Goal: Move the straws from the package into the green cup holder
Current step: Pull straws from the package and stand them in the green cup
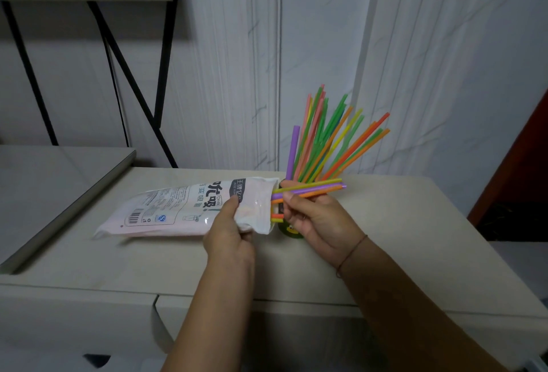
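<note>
Beige cabinet top (400, 223); left hand (229, 233) grips package (178, 208) at its open end. Right hand (320, 223) pinches few straws (314, 187) half out of it. Green cup holder (289, 232) just behind, more straws (329, 140) fanned inside

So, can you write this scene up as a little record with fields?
left hand: holds the package near its open end
right hand: pinches the pulled straws
pulled straws: yellow, purple, orange, partly out of the package
holder: green, mostly hidden behind the right hand
standing straws: many, fanned out in the holder
table: pale, under everything
</note>
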Demonstrator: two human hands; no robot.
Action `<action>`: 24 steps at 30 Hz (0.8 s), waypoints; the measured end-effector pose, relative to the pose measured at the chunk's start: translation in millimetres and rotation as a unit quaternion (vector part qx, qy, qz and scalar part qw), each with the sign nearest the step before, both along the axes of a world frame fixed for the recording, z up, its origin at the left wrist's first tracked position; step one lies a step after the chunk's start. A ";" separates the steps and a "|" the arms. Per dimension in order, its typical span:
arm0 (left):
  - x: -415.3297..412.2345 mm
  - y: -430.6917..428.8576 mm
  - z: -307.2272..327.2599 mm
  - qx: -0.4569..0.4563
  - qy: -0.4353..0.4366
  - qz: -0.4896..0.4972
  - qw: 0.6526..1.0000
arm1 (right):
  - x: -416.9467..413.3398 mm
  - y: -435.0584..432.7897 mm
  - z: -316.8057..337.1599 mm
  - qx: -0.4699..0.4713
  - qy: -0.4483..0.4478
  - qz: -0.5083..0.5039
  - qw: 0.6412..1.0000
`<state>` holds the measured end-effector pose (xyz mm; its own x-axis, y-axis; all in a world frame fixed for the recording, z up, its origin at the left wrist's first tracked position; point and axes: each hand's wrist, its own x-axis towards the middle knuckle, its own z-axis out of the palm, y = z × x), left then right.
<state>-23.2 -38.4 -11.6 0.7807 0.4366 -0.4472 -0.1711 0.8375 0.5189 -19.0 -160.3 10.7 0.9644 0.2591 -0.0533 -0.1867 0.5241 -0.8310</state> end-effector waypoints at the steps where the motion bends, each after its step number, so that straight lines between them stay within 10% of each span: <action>1: -0.3 -1.3 0.3 0.001 0.001 -0.002 1.000 | 0.0 1.8 -0.7 -0.013 -0.009 -0.013 1.000; 24: 4.7 -3.4 -6.2 0.020 -0.001 -0.047 0.999 | 8.4 -12.8 7.9 -0.035 -0.018 -0.055 0.998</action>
<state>-18.5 -41.9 -17.8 0.8192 0.3795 -0.4299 -0.0942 0.8285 0.5520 -10.6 -173.1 18.6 0.9884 0.1488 -0.0316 -0.1002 0.4803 -0.8713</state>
